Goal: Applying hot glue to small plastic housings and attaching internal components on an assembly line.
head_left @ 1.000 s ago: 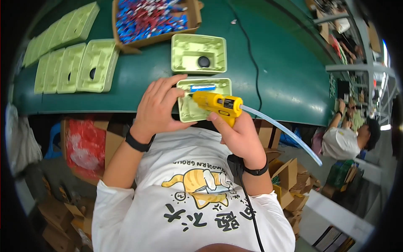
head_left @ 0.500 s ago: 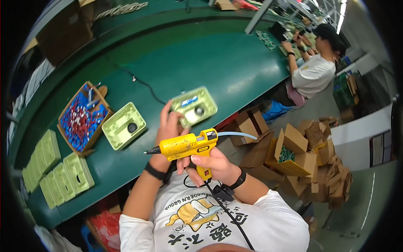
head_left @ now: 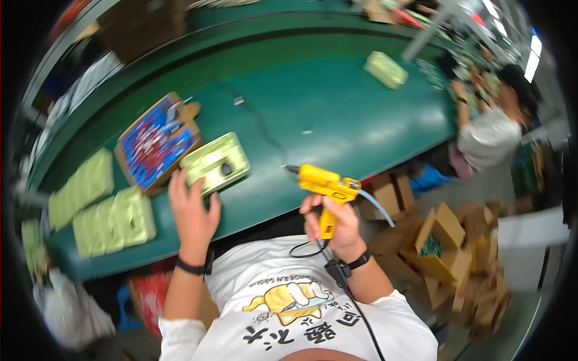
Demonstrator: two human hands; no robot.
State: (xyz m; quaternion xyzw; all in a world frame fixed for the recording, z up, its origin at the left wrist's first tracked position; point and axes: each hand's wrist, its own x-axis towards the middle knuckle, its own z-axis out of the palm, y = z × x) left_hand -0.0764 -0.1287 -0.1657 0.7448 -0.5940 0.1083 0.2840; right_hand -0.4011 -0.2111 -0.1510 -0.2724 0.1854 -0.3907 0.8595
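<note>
In my right hand (head_left: 340,225) is a yellow hot glue gun (head_left: 328,183), gripped by its handle. Its nozzle points left over the green table, and a clear glue stick (head_left: 378,207) sticks out of the back. My left hand (head_left: 194,210) has its fingers spread at the near left edge of a light green plastic tray (head_left: 235,144). The fingertips overlap the tray's edge; whether they press on it is hard to tell. A round black part (head_left: 226,169) sits inside that tray.
Behind my left hand stands a cardboard box (head_left: 194,133) of blue parts with red and white wires. Rows of green trays (head_left: 114,222) lie at the left. Another green tray (head_left: 386,70) is far right, near a co-worker (head_left: 490,132). Cartons (head_left: 442,240) fill the floor at right.
My left hand has left the tray holding the blue part and reached the other tray. A green tray now lies farther off at the right. The glue gun has moved right; the view has shifted.
</note>
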